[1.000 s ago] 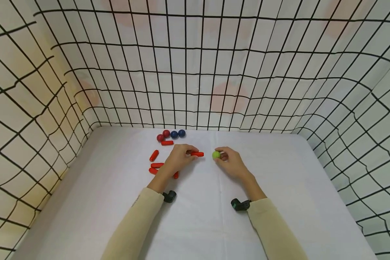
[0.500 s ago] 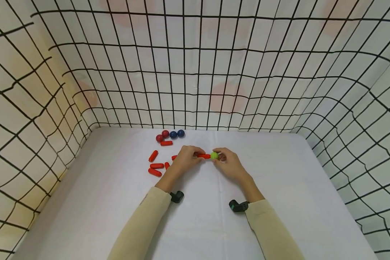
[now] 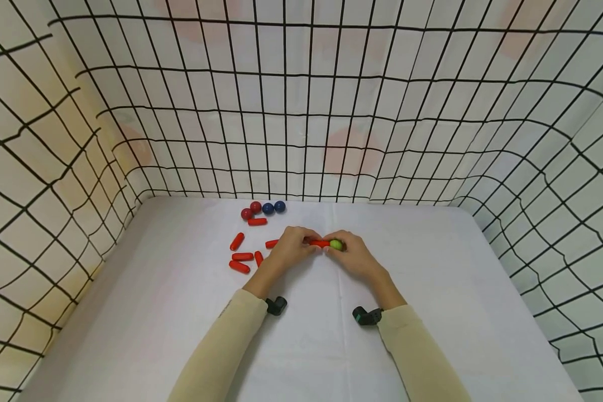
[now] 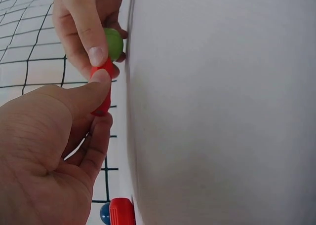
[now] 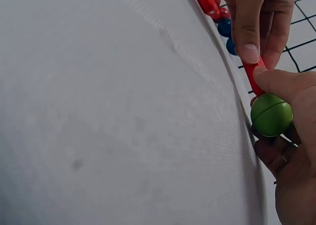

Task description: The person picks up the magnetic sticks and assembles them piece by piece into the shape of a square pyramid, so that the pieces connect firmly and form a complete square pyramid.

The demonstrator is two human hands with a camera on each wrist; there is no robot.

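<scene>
A green ball [image 5: 271, 115] sits against the end of a red rod [image 5: 252, 79], the pair held between the two hands near the middle of the table; whether they touch the cloth I cannot tell. The ball is smooth and slightly glossy, with a thin groove running round it. The rod is bright red and slim, partly covered by both thumbs.

The right hand [image 3: 354, 254] has its fingers curled about the ball, thumb tip laid on the rod beside it. The left hand [image 3: 291, 247] pinches the rod between thumb and fingers.

Left of that hand lie more red rods [image 3: 243, 257] — one partly hidden behind it — and beyond them two dark red balls [image 3: 255, 207] and two blue balls [image 3: 280, 206]. White cloth [image 3: 301, 346] covers the table; black wire mesh [image 3: 309, 115] stands around it.
</scene>
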